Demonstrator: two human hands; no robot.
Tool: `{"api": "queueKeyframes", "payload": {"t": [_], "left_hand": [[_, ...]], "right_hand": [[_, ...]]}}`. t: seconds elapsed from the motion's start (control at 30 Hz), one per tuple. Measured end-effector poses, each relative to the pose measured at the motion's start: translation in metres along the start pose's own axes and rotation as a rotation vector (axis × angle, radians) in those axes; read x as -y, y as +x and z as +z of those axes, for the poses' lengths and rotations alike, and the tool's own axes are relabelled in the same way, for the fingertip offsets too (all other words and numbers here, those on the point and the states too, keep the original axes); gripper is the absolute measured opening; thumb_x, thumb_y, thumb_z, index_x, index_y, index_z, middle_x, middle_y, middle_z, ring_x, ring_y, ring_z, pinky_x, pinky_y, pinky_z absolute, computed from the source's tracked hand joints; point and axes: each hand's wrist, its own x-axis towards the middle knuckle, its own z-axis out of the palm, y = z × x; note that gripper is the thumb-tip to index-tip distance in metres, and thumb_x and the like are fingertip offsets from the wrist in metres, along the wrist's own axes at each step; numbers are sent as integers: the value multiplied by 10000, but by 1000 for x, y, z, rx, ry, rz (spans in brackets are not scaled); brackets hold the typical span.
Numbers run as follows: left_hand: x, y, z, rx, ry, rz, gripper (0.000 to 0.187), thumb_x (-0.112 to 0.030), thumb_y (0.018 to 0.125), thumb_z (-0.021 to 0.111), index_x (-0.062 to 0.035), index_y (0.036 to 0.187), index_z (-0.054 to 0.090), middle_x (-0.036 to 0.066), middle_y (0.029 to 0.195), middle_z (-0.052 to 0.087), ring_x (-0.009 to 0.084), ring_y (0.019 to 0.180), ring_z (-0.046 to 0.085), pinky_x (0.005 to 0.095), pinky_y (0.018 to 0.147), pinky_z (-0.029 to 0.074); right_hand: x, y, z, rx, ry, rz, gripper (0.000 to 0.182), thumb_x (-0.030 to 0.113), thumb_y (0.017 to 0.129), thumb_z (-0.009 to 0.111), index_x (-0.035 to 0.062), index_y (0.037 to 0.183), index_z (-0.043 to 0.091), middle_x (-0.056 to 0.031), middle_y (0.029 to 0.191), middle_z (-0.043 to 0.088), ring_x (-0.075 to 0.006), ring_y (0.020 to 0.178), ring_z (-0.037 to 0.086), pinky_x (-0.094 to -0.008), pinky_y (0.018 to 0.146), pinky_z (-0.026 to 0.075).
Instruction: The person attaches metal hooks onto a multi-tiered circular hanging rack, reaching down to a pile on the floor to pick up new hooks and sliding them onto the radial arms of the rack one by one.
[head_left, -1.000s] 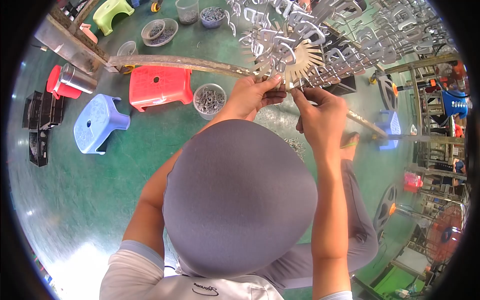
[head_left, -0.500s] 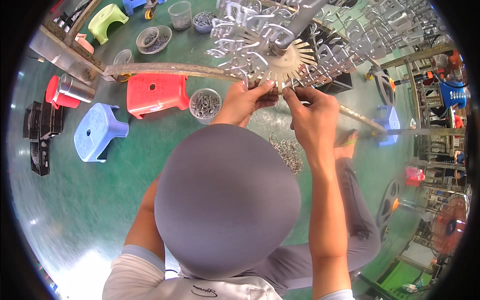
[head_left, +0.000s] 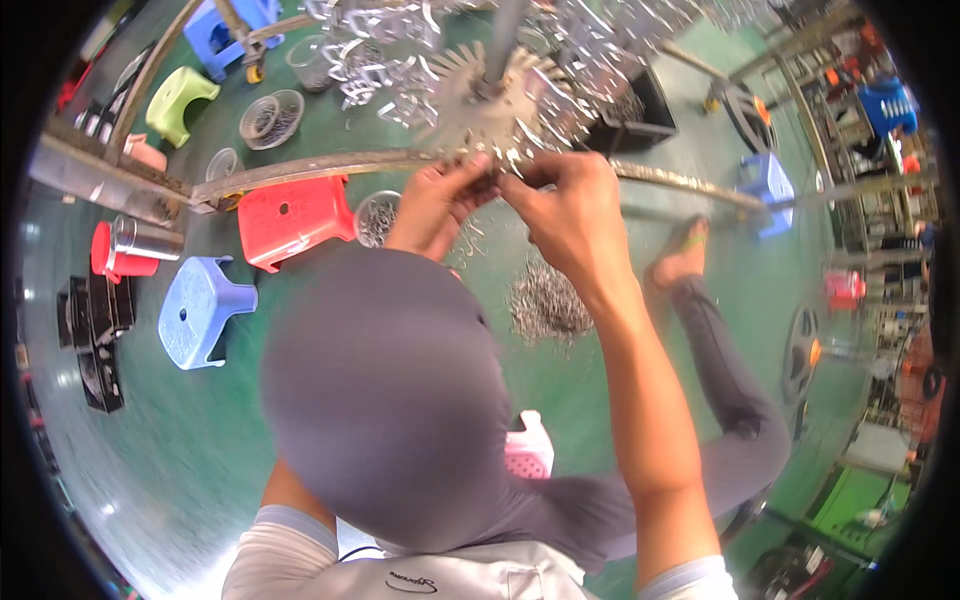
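Head view: left hand (head_left: 435, 205) and right hand (head_left: 575, 200) side by side at slotted disc's (head_left: 465, 118) near rim. Fingers bent inward; cannot tell what, if anything, they pinch. Metal pile (head_left: 550, 302) on floor, bodyward of grip.

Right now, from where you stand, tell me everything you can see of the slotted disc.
The slotted disc is round, flat and pale beige-grey, perhaps metal, with narrow radial slots cutting its edge into teeth. A grey post rises from its middle. Shiny bent pieces crowd around it, covering part of its rim. The left hand and right hand meet at its near edge; blur hides exactly what they touch. A long frame bar passes that side.
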Motion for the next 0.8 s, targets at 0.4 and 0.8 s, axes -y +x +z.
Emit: {"api": "queueKeyframes", "payload": {"t": [0.4,0.8], "left_hand": [[-21,-50,14,141,710,34,300,-183,1039,696,42,1238,707,89,1189,742,162,1118,679,345,989,536],[-19,-32,-7,264,331,-307,275,-145,922,715,37,1129,713,75,938,726,160,793,681,271,644,498]], "right_hand": [[-15,-40,-9,-127,130,-205,253,159,815,754,-85,786,696,-255,748,667,-418,731,688,-476,691,535],[-16,-40,-34,72,191,-191,159,78,784,741,-74,825,759,-267,745,709,-407,691,725,-435,669,583]]}}
